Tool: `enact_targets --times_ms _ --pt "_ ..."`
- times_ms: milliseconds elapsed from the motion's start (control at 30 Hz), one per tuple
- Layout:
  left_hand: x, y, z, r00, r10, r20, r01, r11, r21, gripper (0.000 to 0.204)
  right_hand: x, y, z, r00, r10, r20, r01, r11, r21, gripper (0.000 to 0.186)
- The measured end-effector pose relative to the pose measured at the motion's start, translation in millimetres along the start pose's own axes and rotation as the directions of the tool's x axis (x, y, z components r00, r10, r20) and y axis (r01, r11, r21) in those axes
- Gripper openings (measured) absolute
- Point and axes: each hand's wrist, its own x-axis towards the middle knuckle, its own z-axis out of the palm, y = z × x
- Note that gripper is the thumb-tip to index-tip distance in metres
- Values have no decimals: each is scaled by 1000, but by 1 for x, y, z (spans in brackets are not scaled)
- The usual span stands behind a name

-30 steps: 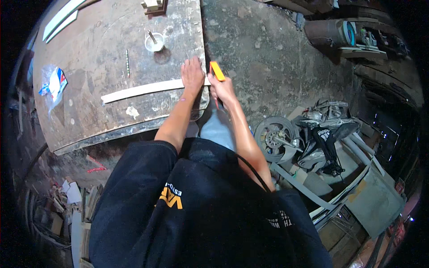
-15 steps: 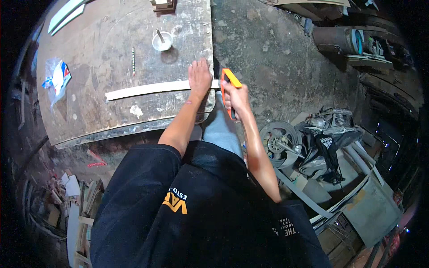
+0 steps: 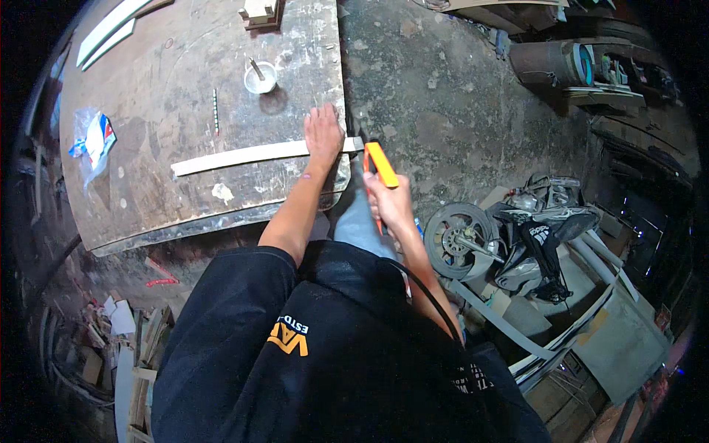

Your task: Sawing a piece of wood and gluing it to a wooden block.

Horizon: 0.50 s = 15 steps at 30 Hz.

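My left hand (image 3: pixel 323 136) lies flat with stretched fingers across a long white strip (image 3: pixel 229 157), pinning it on the worn workbench (image 3: pixel 148 207). The strip's right end sticks out past the bench's right edge. My right hand (image 3: pixel 391 201) is closed on the handle of an orange saw (image 3: pixel 380 162), whose front is at the strip just beyond that edge; the blade is hard to make out. Behind the strip lie a thin striped stick (image 3: pixel 216 111) and a white cup (image 3: pixel 260 78) with a stick standing in it.
A crumpled plastic bag (image 3: pixel 96 144), white strips (image 3: pixel 111 33) and a wooden block (image 3: pixel 258 13) are on the bench. On the floor at the right are a wheel (image 3: pixel 458 236), dark bags and leaning panels (image 3: pixel 620 347). Scrap boards (image 3: pixel 140 369) lie at the lower left.
The saw and my right hand have come down toward my body, after also shifting rightward in the view. My left hand stays on the strip.
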Motion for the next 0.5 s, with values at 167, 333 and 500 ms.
enact_targets --times_ms 167,333,500 --pt "-3 6 -1 1000 5 24 -6 1000 20 13 59 3 12 996 -88 -23 88 996 -23 30" --pt "-4 2 1 1000 -8 -3 8 1000 18 12 -3 -3 -2 998 -1 -62 1 1000 -8 35" --pt "-3 -1 6 1000 -4 -15 4 1000 5 11 54 6 21 991 -118 -63 110 988 -111 32"
